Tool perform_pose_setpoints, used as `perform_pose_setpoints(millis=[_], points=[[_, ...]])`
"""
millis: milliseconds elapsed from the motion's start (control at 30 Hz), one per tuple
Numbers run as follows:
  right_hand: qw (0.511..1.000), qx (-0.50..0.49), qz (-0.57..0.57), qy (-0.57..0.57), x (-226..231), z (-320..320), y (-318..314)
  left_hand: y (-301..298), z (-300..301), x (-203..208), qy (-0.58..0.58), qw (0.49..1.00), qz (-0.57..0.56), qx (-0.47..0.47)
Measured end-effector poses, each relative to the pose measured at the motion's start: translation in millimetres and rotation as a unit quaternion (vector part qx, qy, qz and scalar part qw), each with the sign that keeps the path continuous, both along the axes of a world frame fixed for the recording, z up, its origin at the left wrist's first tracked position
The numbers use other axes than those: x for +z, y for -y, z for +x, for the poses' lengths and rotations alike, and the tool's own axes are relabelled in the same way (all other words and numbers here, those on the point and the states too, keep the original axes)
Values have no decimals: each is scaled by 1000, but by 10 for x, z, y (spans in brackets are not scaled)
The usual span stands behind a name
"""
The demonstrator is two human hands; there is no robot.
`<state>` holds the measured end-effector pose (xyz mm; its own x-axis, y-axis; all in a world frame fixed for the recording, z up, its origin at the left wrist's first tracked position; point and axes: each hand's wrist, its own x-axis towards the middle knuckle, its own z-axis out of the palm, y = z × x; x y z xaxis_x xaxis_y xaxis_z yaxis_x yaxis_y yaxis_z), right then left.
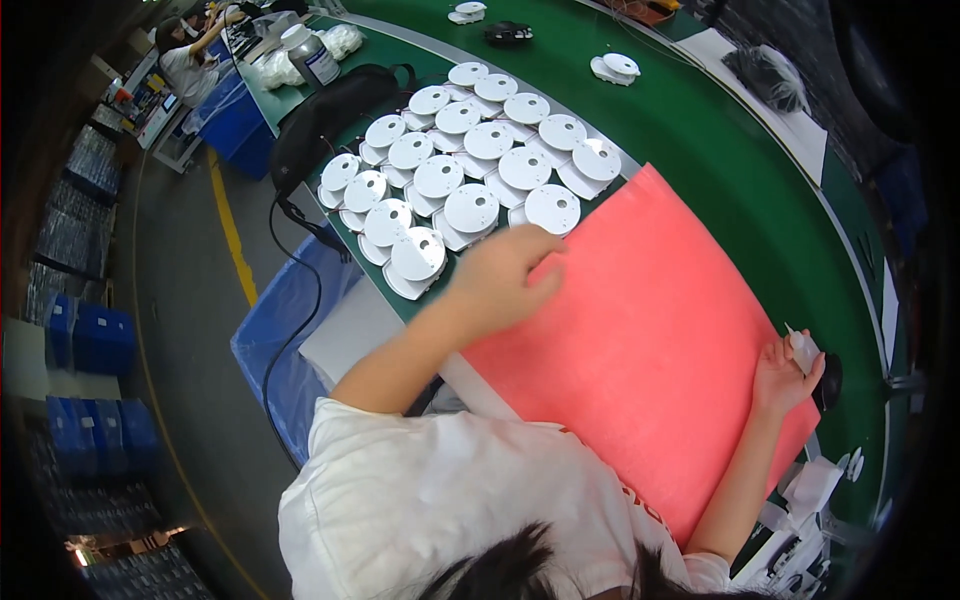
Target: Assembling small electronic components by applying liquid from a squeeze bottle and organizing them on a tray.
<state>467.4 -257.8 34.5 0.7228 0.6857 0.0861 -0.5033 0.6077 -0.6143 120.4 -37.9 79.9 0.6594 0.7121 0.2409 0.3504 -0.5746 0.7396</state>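
A large pink foam sheet lies on the green table in front of me. My left hand rests on its far left corner, fingers bent over the edge. Just beyond that hand lie several white round discs in overlapping rows. My right hand is at the sheet's right edge, closed on a small white bottle with a thin tip. A black round object sits right beside that hand.
A black bag with a cable lies left of the discs. Loose white parts and a black part sit on the green belt. White pieces lie at the lower right. Blue bins stand on the floor. Another person works far left.
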Motion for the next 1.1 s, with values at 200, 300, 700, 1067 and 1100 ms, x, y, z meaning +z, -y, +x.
perform_pose_setpoints(millis=[200,300,700,1067,1100], points=[[999,-28,-4,-24,45,-34,-14,-1746,-904,208,-137,868,292,377],[1000,15,19,6,50,-30,-30,-2389,-1361,5,-293,797,253,463],[998,-50,-33,-12,-1,20,9,-3054,-1848,-163,-389,785,233,421],[997,-60,-52,7,52,-69,-35,-3424,-1994,-116,-391,771,139,483],[997,-61,-51,7,38,-48,-25,-3437,-2005,-98,-394,767,139,487]])
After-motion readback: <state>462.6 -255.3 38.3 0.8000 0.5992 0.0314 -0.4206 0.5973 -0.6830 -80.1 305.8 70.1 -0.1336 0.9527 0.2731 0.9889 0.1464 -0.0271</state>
